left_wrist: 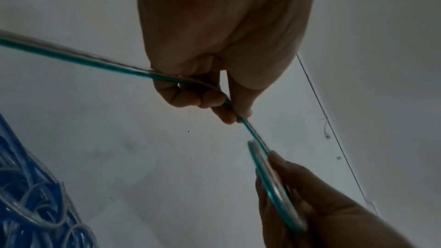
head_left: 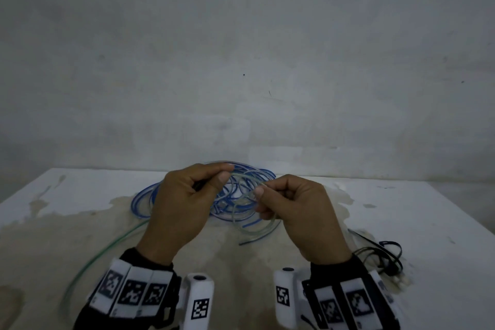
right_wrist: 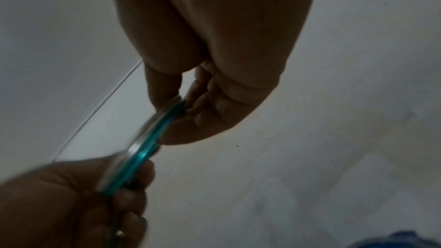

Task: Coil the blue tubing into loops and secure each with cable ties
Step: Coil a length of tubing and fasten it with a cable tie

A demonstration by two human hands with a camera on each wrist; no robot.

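A tangled pile of blue tubing (head_left: 241, 177) lies on the white table (head_left: 415, 211), seen also as the blue tubing (left_wrist: 26, 195) at lower left. Both hands are raised in front of it. My left hand (head_left: 226, 172) pinches a clear tube with a teal stripe (left_wrist: 95, 61) between thumb and fingers. My right hand (head_left: 259, 191) grips a small coil (right_wrist: 143, 148) of the same tube, which hangs in loops (head_left: 249, 220) below its fingers. The tube's free length (head_left: 107, 246) trails off to the lower left across the table.
Black cable ties (head_left: 380, 252) lie in a loose heap on the table to the right of my right wrist. A grey wall stands right behind the table's far edge. The tabletop is stained brownish around the pile.
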